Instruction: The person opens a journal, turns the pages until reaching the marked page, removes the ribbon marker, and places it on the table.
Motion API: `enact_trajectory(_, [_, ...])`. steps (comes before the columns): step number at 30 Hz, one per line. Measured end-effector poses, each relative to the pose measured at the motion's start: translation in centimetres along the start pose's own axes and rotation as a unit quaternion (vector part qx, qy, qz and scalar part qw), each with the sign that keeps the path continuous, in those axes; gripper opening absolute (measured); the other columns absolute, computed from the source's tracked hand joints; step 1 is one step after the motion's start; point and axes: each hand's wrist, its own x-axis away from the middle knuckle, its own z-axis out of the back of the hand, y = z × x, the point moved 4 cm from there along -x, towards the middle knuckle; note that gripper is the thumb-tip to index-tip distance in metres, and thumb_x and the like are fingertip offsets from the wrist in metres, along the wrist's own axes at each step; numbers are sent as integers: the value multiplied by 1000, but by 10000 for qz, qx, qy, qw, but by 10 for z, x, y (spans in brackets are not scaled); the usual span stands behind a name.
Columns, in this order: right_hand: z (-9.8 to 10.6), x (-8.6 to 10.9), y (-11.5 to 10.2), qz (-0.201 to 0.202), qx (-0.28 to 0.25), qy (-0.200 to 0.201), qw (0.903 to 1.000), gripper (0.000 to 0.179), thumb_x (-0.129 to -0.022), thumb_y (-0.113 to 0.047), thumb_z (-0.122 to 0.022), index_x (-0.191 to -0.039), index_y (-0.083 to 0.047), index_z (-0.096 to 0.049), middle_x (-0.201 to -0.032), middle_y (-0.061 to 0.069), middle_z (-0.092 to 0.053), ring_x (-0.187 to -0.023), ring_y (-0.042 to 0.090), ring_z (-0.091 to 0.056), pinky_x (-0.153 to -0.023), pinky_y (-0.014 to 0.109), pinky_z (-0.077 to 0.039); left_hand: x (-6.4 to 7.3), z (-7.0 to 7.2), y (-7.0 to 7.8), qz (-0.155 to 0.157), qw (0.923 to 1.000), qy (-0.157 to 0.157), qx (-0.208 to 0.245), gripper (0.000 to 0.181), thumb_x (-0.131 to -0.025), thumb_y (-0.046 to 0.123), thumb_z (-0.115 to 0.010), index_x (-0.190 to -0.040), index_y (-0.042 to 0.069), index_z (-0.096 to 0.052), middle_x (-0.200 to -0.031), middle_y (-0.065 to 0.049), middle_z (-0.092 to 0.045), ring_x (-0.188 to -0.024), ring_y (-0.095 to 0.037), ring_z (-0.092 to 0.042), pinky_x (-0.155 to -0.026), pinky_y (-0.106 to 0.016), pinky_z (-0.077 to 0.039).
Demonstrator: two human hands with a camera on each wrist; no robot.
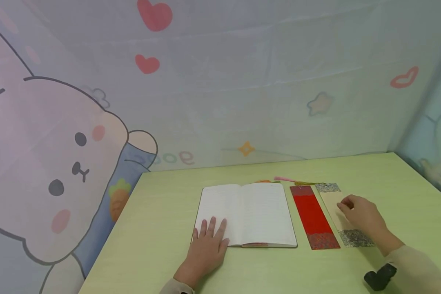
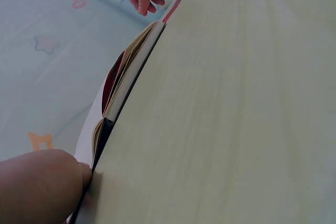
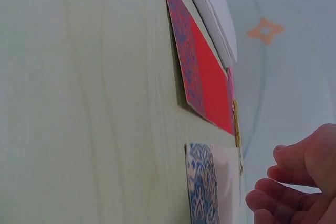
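An open notebook (image 1: 266, 212) with blank-looking pages lies on the table. My left hand (image 1: 207, 247) rests on the lower left page, fingers spread. Something dark red (image 2: 111, 83) shows between the pages at the notebook's near edge. Right of the notebook lies a red bookmark (image 1: 314, 214) with patterned ends. Beside it is a cream bookmark (image 1: 332, 206) with blue-grey patterned ends. My right hand (image 1: 361, 213) hovers over the cream bookmark, its fingers loosely bent with nothing between them. It partly hides that bookmark in the head view.
A pink tassel (image 1: 284, 179) and an olive-gold tassel (image 1: 306, 183) lie by the bookmarks' far ends. The pale green table (image 1: 150, 228) meets a printed cloth backdrop (image 1: 220, 102) behind, with cloth on the left and right too. A black wrist device (image 1: 380, 277) sits at the right sleeve.
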Motion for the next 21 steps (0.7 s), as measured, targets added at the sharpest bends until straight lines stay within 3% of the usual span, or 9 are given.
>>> enact_trajectory(8, [-11, 3, -30, 343, 63, -19, 9994, 25, -89, -14, -60, -99, 9, -60, -86, 16, -61, -74, 29, -56, -61, 43, -49, 0, 0, 0, 13, 10000, -38, 6, 53, -99, 39, -34, -145, 14, -34, -146, -20, -31, -133, -44, -24, -100, -64, -22])
enact_trajectory(16, [-19, 4, -45, 302, 83, -197, 9993, 28, -89, -15, -61, -103, 9, -60, -90, 17, -61, -77, 29, -57, -62, 42, -50, 1, 2, 1, 10, 10000, -35, 15, 52, -99, 39, -35, -145, 14, -34, -146, -20, -31, -133, -44, -24, -100, -63, -22])
enact_trajectory(21, [-28, 8, -55, 598, 215, -159, 9978, 27, -86, -15, -65, -103, 6, -61, -92, 16, -61, -75, 26, -56, -62, 40, -50, 1, 2, 1, 16, 10000, -67, 30, 53, -99, 39, -35, -145, 14, -34, -146, -20, -31, -133, -44, -24, -100, -63, -22])
